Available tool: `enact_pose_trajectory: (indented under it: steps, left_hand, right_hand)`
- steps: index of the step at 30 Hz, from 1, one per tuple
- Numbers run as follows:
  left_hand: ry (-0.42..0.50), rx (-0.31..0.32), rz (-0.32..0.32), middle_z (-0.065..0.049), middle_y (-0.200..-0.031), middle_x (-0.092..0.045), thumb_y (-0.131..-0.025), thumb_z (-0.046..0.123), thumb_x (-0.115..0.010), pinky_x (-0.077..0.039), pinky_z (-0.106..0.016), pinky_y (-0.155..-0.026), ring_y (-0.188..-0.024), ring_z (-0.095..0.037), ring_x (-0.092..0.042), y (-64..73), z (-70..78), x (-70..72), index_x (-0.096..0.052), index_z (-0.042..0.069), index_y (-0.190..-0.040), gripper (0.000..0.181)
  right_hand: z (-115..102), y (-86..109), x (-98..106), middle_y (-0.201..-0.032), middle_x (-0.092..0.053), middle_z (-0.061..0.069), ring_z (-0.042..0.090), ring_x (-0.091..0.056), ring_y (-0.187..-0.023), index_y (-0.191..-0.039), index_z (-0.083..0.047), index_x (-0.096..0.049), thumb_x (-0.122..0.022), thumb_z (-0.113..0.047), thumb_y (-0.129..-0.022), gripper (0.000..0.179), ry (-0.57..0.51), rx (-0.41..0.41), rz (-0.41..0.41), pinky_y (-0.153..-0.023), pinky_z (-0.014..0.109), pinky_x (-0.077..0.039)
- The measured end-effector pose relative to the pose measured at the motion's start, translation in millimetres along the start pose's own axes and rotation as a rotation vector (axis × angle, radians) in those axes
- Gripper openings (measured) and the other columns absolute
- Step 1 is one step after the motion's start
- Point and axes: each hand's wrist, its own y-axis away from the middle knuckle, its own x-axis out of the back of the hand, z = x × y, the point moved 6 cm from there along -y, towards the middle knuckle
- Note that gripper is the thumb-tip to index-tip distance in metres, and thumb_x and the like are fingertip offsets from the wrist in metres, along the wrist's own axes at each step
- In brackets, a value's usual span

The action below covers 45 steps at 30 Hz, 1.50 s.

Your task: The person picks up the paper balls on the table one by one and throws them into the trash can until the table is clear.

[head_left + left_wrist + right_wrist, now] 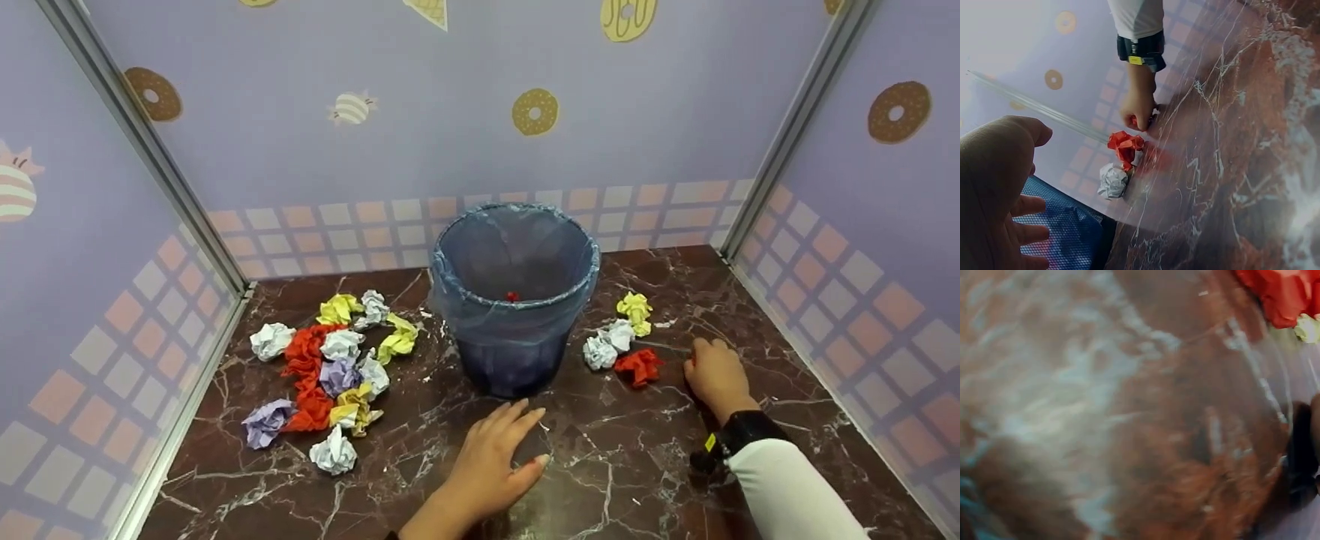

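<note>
My right hand [718, 377] is low over the table at the right, fingers curled around a crumpled red paper ball [1134, 121], mostly hidden by the hand. Left of that hand lie another crumpled red paper ball [639, 367], white paper balls [600, 352] and a yellow one [635, 311]. My left hand [491, 457] holds nothing; its fingers are spread in front of the dark blue trash bin [514, 364]. A clear plastic bag lines the bin, and a bit of red paper [512, 296] shows inside.
On the left, a heap of crumpled paper balls [341, 376] in red, white, yellow and purple covers part of the dark marbled table [420, 495]. Patterned panels [465, 112] enclose the back and both sides.
</note>
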Motion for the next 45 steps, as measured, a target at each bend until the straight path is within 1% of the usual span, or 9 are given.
enact_pose_trajectory:
  steps: [4, 9, 17, 19, 22, 25, 30, 37, 45]
  left_hand:
    - [-0.019, 0.002, 0.008, -0.006, -0.157, -0.052, -0.095, 0.048, -0.065, -0.046, -0.06, -0.109, -0.142, -0.034, -0.052, 0.0, -1.2, -0.9, -0.052, 0.029, -0.151, 0.061]
    - [-0.029, 0.007, 0.006, -0.006, -0.156, -0.053, -0.094, 0.048, -0.065, -0.047, -0.06, -0.108, -0.141, -0.035, -0.053, 0.2, -4.8, -4.1, -0.053, 0.029, -0.151, 0.06]
    - [-0.017, 0.02, -0.007, -0.006, -0.156, -0.053, -0.094, 0.046, -0.066, -0.047, -0.061, -0.108, -0.141, -0.036, -0.052, 2.1, -8.4, -6.6, -0.052, 0.03, -0.151, 0.061]
    - [-0.022, 0.02, -0.002, -0.007, -0.156, -0.053, -0.094, 0.045, -0.066, -0.047, -0.061, -0.107, -0.141, -0.036, -0.053, 2.6, -8.6, -6.1, -0.053, 0.029, -0.151, 0.061]
    - [-0.024, 0.018, 0.008, -0.007, -0.155, -0.055, -0.093, 0.045, -0.067, -0.048, -0.061, -0.106, -0.139, -0.036, -0.054, 3.5, -8.9, -5.9, -0.054, 0.028, -0.15, 0.06]
    - [-0.021, 0.018, 0.01, -0.008, -0.154, -0.055, -0.094, 0.045, -0.066, -0.048, -0.061, -0.105, -0.138, -0.036, -0.055, 3.8, -9.4, -6.2, -0.054, 0.028, -0.15, 0.06]
    - [-0.006, 0.028, 0.001, -0.007, -0.155, -0.054, -0.095, 0.046, -0.065, -0.048, -0.062, -0.106, -0.139, -0.035, -0.054, 2.2, -8.9, -4.6, -0.053, 0.029, -0.15, 0.059]
    - [-0.011, 0.028, 0.013, -0.006, -0.155, -0.055, -0.095, 0.047, -0.064, -0.047, -0.061, -0.107, -0.139, -0.034, -0.055, 0.6, -8.8, -0.2, -0.054, 0.029, -0.149, 0.058]
    - [-0.032, 0.012, 0.067, -0.007, -0.153, -0.056, -0.095, 0.046, -0.065, -0.049, -0.06, -0.105, -0.138, -0.034, -0.056, 2.4, -12.3, 12.9, -0.055, 0.026, -0.149, 0.058]
  right_hand:
    - [-2.6, 4.9, -5.7, -0.102, -0.057, 0.036, 0.06, -0.061, -0.088, -0.11, 0.007, -0.054, -0.057, -0.012, -0.095, 0.024, -0.013, -0.012, 0.02, -0.077, 0.07, -0.049]
    - [-2.7, 9.9, -6.7, -0.097, -0.06, 0.035, 0.058, -0.062, -0.087, -0.106, 0.006, -0.055, -0.051, -0.013, -0.101, 0.02, -0.038, 0.0, 0.059, -0.077, 0.069, -0.049]
    - [3.0, 14.9, -4.6, -0.092, -0.066, 0.032, 0.055, -0.063, -0.093, -0.087, 0.003, -0.061, -0.047, -0.029, -0.109, 0.042, -0.105, -0.007, 0.132, -0.081, 0.07, -0.047]
    - [3.3, 15.2, -4.7, -0.083, -0.065, 0.028, 0.051, -0.063, -0.084, -0.079, 0.0, -0.06, -0.051, -0.036, -0.108, 0.047, -0.116, -0.012, 0.13, -0.075, 0.066, -0.049]
    - [6.0, 16.5, -3.9, -0.066, -0.054, 0.015, 0.037, -0.056, -0.062, -0.069, -0.006, -0.052, -0.062, -0.042, -0.101, 0.049, -0.134, -0.046, 0.124, -0.058, 0.048, -0.045]
    - [11.0, 20.1, 0.1, -0.06, -0.041, 0.003, 0.024, -0.043, -0.055, -0.066, -0.011, -0.043, -0.068, -0.031, -0.094, 0.043, -0.165, -0.096, 0.146, -0.055, 0.034, -0.033]
    - [17.9, 24.5, 10.2, -0.06, -0.043, 0.004, 0.028, -0.047, -0.057, -0.066, -0.011, -0.044, -0.059, -0.01, -0.084, 0.024, -0.192, -0.121, 0.217, -0.056, 0.035, -0.035]
    - [18.9, 21.9, 14.9, -0.059, -0.042, 0.004, 0.03, -0.046, -0.057, -0.064, -0.01, -0.043, -0.057, -0.005, -0.082, 0.023, -0.206, -0.085, 0.281, -0.056, 0.035, -0.034]
    - [13.8, 19.1, 16.4, -0.057, -0.041, 0.003, 0.023, -0.04, -0.053, -0.063, -0.011, -0.042, -0.056, -0.005, -0.084, 0.026, -0.212, -0.04, 0.268, -0.055, 0.032, -0.032]
